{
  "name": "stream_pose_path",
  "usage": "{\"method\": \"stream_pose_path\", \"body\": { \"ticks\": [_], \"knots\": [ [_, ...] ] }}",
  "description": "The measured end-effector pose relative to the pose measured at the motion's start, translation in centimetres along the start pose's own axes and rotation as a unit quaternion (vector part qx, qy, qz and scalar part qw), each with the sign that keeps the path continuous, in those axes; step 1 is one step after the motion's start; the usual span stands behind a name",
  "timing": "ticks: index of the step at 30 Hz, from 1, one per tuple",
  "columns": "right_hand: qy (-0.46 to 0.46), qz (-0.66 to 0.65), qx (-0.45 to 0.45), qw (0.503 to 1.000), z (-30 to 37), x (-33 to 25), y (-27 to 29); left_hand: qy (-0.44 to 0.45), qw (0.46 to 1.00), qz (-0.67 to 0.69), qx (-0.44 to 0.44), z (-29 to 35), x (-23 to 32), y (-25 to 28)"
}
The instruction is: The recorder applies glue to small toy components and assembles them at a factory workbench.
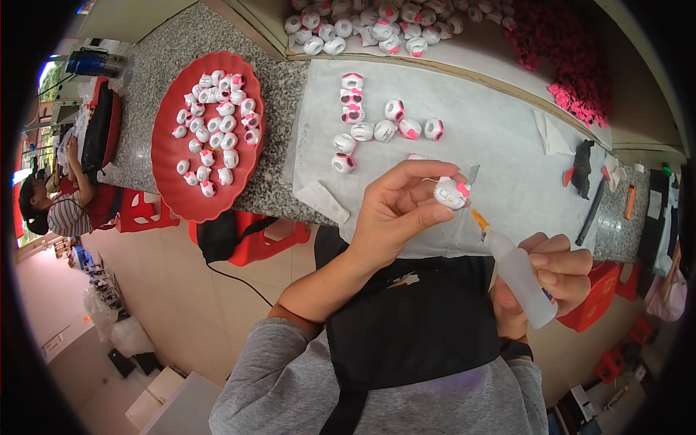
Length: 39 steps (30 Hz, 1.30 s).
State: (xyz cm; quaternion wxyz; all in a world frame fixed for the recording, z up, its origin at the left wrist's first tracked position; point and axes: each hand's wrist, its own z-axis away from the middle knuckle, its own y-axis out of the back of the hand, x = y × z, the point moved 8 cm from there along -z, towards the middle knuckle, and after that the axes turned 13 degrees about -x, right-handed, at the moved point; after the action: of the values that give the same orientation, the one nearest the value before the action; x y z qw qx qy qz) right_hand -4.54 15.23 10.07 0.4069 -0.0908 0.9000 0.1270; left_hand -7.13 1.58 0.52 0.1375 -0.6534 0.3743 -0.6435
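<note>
My left hand [397,210] pinches a small white toy head [451,193] with a pink bow between thumb and fingers. Wrapped in my right hand [554,272] is a translucent squeeze bottle [523,279], tilted so its orange nozzle [478,219] points up at the toy head. The tip is close to the head's lower right side; I cannot tell whether they touch. Beyond my left hand, several more white toy heads [385,130] with pink and black parts lie on a white sheet [478,116], some lined up in a row.
On the granite counter at left, a red scalloped tray [165,145] holds many white heads. A shelf at the back carries a pile of white heads [384,29] and pink pieces [576,101]. Black cloth [582,168] lies at right. Red stools [286,239] stand below; another person [69,210] sits far left.
</note>
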Motion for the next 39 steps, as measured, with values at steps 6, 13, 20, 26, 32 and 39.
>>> {"method": "stream_pose_path", "body": {
  "ticks": [6, 13, 20, 26, 32, 39],
  "knots": [
    [-0.022, 0.051, -0.007, 0.998, 0.3, 0.2, -0.5, 0.006, 1.0, 0.003, 0.001, 0.1, -0.2, -0.1],
    [-0.02, 0.043, -0.006, 0.999, 0.3, 0.2, -0.3, -0.052, 0.995, -0.08, -0.016, -0.2, 0.9, -0.4],
    [-0.042, 0.055, 0.033, 0.997, 0.6, 0.3, -0.3, -0.066, 0.985, -0.156, -0.035, -0.1, 1.2, -0.6],
    [-0.055, 0.025, -0.021, 0.998, 0.0, 0.3, -0.7, -0.058, 0.981, -0.178, -0.042, -0.1, 1.3, -0.9],
    [-0.046, 0.038, -0.002, 0.998, 0.0, 0.5, -0.1, -0.068, 0.976, -0.203, -0.035, -0.2, 1.3, -0.7],
    [-0.104, 0.03, 0.011, 0.994, -0.9, 3.3, 2.7, -0.102, 0.983, -0.152, 0.012, 0.0, 2.5, 1.0]
  ]
}}
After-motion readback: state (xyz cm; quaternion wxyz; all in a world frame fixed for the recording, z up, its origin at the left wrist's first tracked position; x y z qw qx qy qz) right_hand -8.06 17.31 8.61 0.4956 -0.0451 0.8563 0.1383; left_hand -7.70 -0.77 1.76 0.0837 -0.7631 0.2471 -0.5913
